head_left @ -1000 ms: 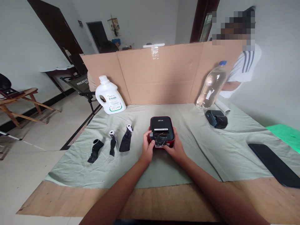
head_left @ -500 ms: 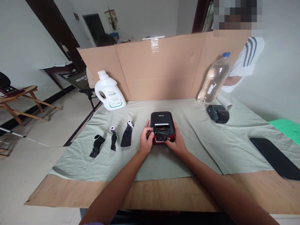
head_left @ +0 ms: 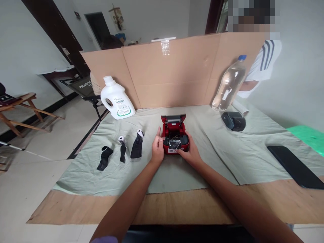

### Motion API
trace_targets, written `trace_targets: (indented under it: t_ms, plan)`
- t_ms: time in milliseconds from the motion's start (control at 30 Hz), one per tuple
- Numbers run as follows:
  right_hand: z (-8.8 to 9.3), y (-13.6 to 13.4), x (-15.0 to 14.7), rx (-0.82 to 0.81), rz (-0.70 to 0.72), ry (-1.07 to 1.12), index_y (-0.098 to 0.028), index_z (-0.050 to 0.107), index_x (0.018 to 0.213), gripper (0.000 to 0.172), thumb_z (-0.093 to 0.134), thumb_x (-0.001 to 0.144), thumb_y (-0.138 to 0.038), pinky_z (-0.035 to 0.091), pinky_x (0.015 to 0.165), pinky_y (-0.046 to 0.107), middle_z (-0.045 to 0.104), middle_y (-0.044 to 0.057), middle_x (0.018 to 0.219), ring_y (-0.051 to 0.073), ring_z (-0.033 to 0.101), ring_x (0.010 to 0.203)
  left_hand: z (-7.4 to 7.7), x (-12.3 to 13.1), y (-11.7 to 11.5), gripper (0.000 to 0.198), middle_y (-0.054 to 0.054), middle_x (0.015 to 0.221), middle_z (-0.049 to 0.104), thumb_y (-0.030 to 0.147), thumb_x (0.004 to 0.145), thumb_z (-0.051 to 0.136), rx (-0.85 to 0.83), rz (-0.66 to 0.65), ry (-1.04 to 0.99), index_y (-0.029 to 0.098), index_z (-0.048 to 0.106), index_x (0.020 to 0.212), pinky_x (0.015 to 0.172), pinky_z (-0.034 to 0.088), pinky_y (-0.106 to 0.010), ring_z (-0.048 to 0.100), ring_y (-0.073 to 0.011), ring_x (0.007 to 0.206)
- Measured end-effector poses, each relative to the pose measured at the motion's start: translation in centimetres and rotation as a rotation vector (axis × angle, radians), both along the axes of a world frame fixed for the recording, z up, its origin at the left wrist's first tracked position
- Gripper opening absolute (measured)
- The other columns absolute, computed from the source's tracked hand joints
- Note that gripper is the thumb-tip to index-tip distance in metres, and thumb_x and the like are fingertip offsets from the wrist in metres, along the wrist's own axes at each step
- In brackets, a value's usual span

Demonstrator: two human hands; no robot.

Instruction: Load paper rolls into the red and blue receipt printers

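Printer: the red-and-black printer is on the green cloth, in the middle of the table, between our two hands.
Pointing: its labelled front faces us and its back faces the cardboard; the long axis seems to run straight away from us.
Lid: the lid stands up at the far end, its underside toward us, and we see into the red interior.
Strip: a shiny black strip hangs over the front edge, toward us.
Left hand: our left hand grips the printer's left side, thumb at the upper edge, index finger sticking up and away.
Right hand: our right hand grips the right side, fingers along it, thumb at the front edge.
Left of us: three rolls with black tails, a near one, a middle one and a far one, lie apart, tails pointing roughly toward us.
Right of us: a dark device lies near the bottle.
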State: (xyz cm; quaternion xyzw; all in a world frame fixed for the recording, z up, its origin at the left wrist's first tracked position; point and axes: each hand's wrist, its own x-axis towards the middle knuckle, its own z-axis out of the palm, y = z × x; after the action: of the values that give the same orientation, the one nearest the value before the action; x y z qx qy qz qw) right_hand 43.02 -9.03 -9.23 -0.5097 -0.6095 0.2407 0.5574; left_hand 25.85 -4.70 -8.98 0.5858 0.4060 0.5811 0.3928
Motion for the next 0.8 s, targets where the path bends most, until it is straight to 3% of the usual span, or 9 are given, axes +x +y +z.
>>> trace_targets:
  t_ms: [233, 400, 467, 567, 633, 733, 800]
  plan:
    - [0.1, 0.1, 0.2, -0.001, 0.026, -0.033, -0.021, 0.032, 0.152, 0.088, 0.072, 0.074, -0.029, 0.034, 0.117, 0.052, 0.046, 0.013, 0.15, 0.031, 0.045, 0.138, -0.4, -0.3, 0.3, 0.032, -0.007, 0.148, 0.053, 0.048, 0.099, 0.041, 0.091, -0.023, -0.001, 0.024, 0.057, 0.086, 0.119, 0.03, -0.047, 0.042, -0.0257, 0.143]
    - [0.7, -0.7, 1.2, 0.087, 0.035, -0.022, -0.026, 0.039, 0.15, 0.068, 0.054, 0.084, -0.024, 0.041, 0.113, 0.048, 0.043, 0.008, 0.154, 0.028, 0.043, 0.14, -0.3, -0.4, 0.4, 0.029, -0.007, 0.146, 0.055, 0.046, 0.1, 0.041, 0.122, -0.029, 0.016, 0.024, 0.059, 0.093, 0.119, 0.031, -0.044, 0.04, -0.0248, 0.144]
    - [2.2, -0.5, 1.8, 0.146, -0.016, -0.046, -0.027, 0.055, 0.138, 0.052, 0.048, 0.087, -0.023, 0.047, 0.105, 0.045, 0.055, 0.007, 0.143, 0.027, 0.053, 0.13, -0.3, -0.4, 0.3, 0.029, -0.008, 0.147, 0.054, 0.043, 0.101, 0.04, 0.136, -0.028, 0.018, 0.023, 0.06, 0.094, 0.118, 0.032, -0.043, 0.04, -0.0247, 0.145]
    - [5.8, 1.6, 2.2, 0.119, -0.044, -0.219, -0.025, 0.073, 0.111, 0.033, 0.046, 0.091, -0.027, 0.054, 0.09, 0.041, 0.073, 0.007, 0.108, 0.024, 0.068, 0.1, -0.2, -0.4, 0.3, 0.029, -0.009, 0.147, 0.053, 0.04, 0.102, 0.038, 0.162, -0.035, 0.029, 0.023, 0.061, 0.096, 0.117, 0.034, -0.041, 0.042, -0.0239, 0.143]
    - [8.4, 4.1, 1.7, -0.012, -0.004, -0.434, -0.023, 0.075, 0.106, 0.033, 0.046, 0.091, -0.027, 0.055, 0.085, 0.038, 0.076, 0.006, 0.096, 0.023, 0.07, 0.089, -0.1, -0.5, 0.4, 0.029, -0.01, 0.148, 0.053, 0.038, 0.102, 0.038, 0.18, -0.034, 0.031, 0.022, 0.061, 0.097, 0.116, 0.035, -0.04, 0.044, -0.0235, 0.142]
    - [11.1, 8.1, -0.1, -0.26, 0.142, -0.84, -0.021, 0.076, 0.108, 0.035, 0.047, 0.087, -0.019, 0.052, 0.089, 0.034, 0.077, 0.007, 0.105, 0.024, 0.07, 0.101, -0.2, -0.6, 0.4, 0.028, -0.011, 0.148, 0.052, 0.036, 0.102, 0.039, 0.201, -0.03, 0.036, 0.021, 0.062, 0.097, 0.115, 0.037, -0.039, 0.045, -0.0236, 0.141]
    - [12.0, 10.1, -1.7, -0.451, 0.273, -1.094, -0.02, 0.077, 0.104, 0.034, 0.051, 0.082, -0.013, 0.051, 0.084, 0.031, 0.077, 0.008, 0.103, 0.025, 0.071, 0.1, -0.2, -0.7, 0.4, 0.027, -0.011, 0.147, 0.052, 0.035, 0.102, 0.039, 0.207, -0.038, 0.041, 0.02, 0.062, 0.099, 0.115, 0.037, -0.04, 0.046, -0.0233, 0.14]
